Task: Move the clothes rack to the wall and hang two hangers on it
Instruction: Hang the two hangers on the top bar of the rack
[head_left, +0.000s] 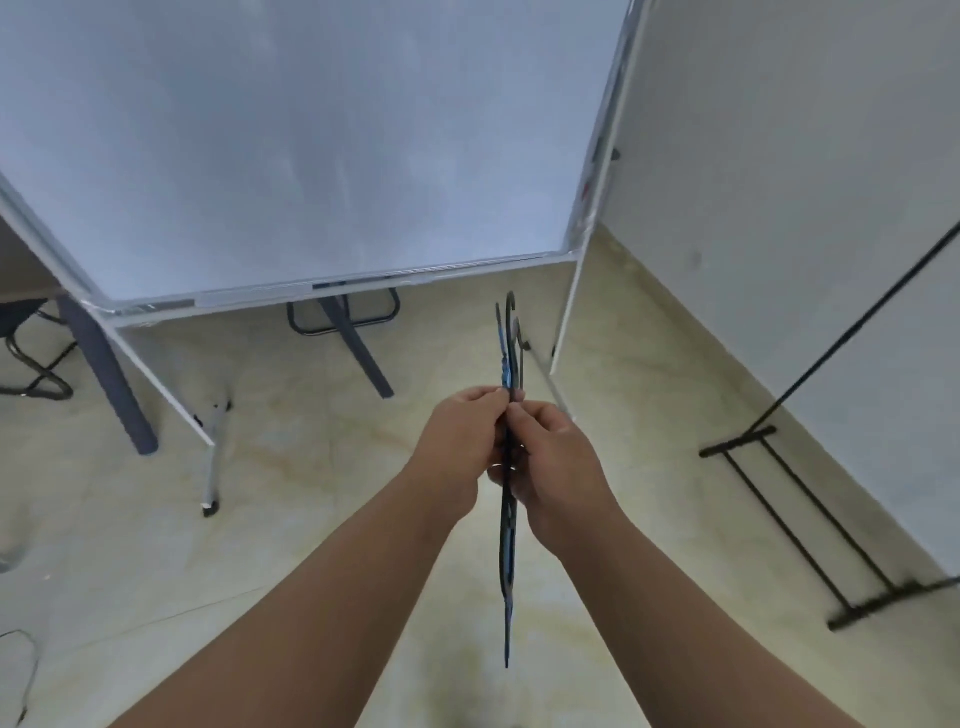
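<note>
A flat stack of dark and blue hangers (508, 561) is seen edge-on in the middle of the view, hooks pointing away from me. My left hand (457, 447) and my right hand (550, 457) pinch the stack from either side, near its upper part. The black clothes rack (800, 499) stands at the right against the white wall (779, 156); its thin upright slants up to the right and its two-bar base rests on the floor. Nothing hangs on the part of the rack that I can see.
A large whiteboard (311, 145) on a wheeled stand (210, 467) fills the space ahead. Behind it are grey table legs (111, 384) and a black chair frame (36, 374). A thin cable (31, 670) lies on the beige floor at the lower left.
</note>
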